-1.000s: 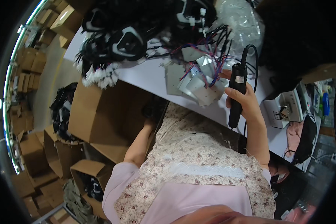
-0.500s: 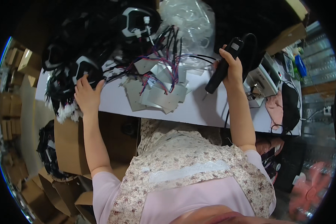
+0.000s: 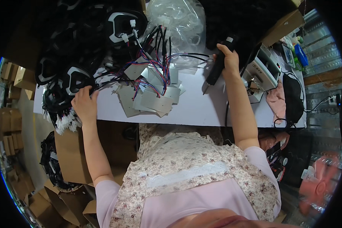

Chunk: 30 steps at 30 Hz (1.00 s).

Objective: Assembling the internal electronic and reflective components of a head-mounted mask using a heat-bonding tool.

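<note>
gripping screwdriver over white table | cartons left | pink fan right

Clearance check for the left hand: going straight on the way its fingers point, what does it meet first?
Most likely the black part with grey trim: the left hand's fingertips look right at its near edge. Whether they touch is hard to tell from this view.
</note>
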{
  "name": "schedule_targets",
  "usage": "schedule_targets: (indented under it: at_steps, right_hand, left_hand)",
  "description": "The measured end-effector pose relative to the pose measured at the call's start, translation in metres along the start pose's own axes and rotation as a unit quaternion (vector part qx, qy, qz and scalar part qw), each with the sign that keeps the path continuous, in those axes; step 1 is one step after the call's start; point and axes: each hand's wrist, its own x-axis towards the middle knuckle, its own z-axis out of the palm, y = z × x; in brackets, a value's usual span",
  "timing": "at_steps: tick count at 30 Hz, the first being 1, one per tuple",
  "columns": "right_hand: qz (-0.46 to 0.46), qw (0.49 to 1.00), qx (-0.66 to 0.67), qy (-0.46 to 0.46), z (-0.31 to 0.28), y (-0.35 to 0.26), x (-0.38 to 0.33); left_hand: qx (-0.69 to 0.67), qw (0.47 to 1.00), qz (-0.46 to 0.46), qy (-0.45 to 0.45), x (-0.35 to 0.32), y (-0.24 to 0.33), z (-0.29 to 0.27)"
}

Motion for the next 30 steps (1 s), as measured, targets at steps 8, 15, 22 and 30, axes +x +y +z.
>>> schedule_targets:
  at_steps: [8,15,22,30]
  right_hand:
    - [-0.034,0.989,-0.024,-0.144,-0.001,-0.01,-0.044]
    - [0.04,0.997,-0.002,-0.068,0.025,0.017,0.015]
    - [0.008,0.998,-0.002,-0.066,0.029,0.02,0.012]
    - [-0.07,0.986,0.056,-0.14,0.005,-0.009,-0.035]
  left_hand:
    - [-0.178,0.98,-0.041,0.079,0.014,-0.023,-0.014]
    - [-0.492,0.838,-0.235,0.014,0.037,-0.039,0.001]
    - [-0.368,0.871,-0.235,0.227,0.035,-0.036,-0.015]
    - [-0.752,0.583,-0.168,0.257,0.047,0.037,-0.075]
